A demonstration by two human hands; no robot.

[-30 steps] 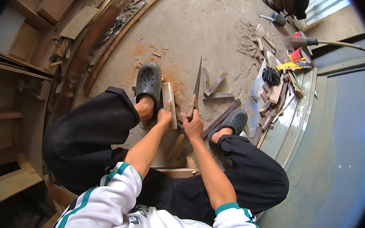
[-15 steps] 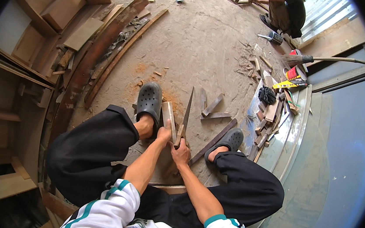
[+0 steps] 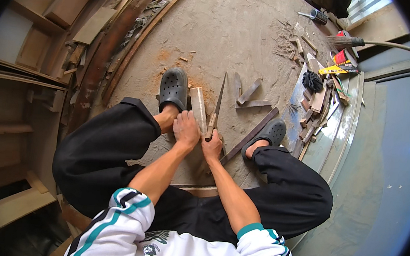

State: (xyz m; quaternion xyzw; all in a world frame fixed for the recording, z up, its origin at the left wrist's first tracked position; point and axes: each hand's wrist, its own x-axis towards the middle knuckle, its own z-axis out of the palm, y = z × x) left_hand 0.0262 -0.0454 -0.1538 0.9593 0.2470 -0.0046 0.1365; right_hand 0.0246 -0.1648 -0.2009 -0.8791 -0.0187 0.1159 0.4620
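Note:
In my right hand (image 3: 211,146) is the wooden handle of a handsaw (image 3: 221,94), its narrow dark blade pointing away from me. Just left of the saw, a pale piece of wood (image 3: 198,106) slants up from the floor beside my left clog (image 3: 173,88). My left hand (image 3: 186,127) is closed at the wood's left side, knuckles up; its fingertips are partly hidden. Short dark wood offcuts (image 3: 249,92) lie to the right of the blade. A long dark strip of wood (image 3: 251,135) runs past my right clog (image 3: 270,132).
Long boards (image 3: 147,38) and wooden cabinets (image 3: 36,37) line the left. On the right are a scrap-wood pile (image 3: 315,106), a black crumpled bag (image 3: 312,81), a yellow-handled tool (image 3: 336,70), a broom (image 3: 346,41) and a glass-like sheet (image 3: 360,158). Another person (image 3: 328,0) shows at the far right.
My left hand has shifted from a thumb-up hold to knuckles up at the wood's side. The saw stays in my right hand. My view has tilted, so less of the other person shows.

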